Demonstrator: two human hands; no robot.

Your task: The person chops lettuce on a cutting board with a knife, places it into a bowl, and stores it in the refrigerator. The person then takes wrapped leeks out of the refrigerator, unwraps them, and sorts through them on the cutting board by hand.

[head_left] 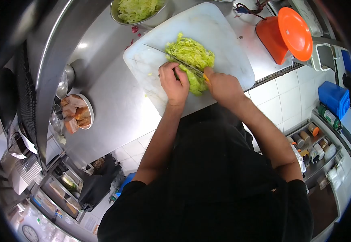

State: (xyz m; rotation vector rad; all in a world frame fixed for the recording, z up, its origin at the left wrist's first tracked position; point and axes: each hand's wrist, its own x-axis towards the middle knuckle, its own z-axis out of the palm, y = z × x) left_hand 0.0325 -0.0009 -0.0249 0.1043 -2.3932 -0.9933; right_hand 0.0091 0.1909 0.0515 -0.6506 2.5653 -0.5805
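With 12 at the top, we have the greens [191, 52] mid-board at 12 o'clock in view, shredded beyond the knife [175, 59] and bunched on its near side. Our left hand [174, 82], at the greens' 7 o'clock, has its fingers curled, clamped on the near bunch. Our right hand [226, 86], at their 4 o'clock, is wrapped round the knife's yellow handle; the blade points to 10. About the board [232, 48] on the counter [115, 117] are a bowl [113, 16] of shreds at 10, an orange scale [269, 38] at 3 and a white dish [90, 109] at 8.
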